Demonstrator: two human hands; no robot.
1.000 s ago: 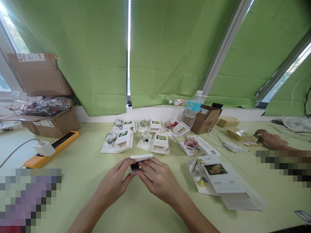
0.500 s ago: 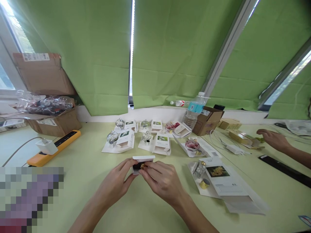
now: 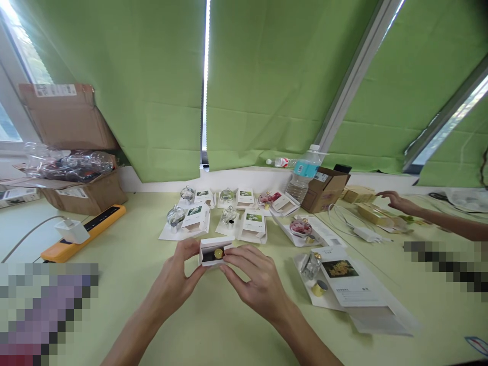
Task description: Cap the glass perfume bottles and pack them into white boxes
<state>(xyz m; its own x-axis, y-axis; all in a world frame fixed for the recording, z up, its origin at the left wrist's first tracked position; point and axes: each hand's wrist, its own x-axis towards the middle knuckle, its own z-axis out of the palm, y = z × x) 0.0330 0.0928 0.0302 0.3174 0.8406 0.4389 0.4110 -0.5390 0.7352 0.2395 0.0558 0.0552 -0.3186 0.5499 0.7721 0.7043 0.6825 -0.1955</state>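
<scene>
White box point(image 3: 216, 243): open, between both hands, over the table point(image 3: 209, 330).
Gold cap point(image 3: 218, 253): inside the box.
Left hand point(image 3: 173, 279): fingers parted by the box, gripping its left end.
Right hand point(image 3: 256, 282): fingers slightly parted at its right end; grip I cannot confirm.
Beyond: printed cartons point(image 3: 253, 217).
</scene>
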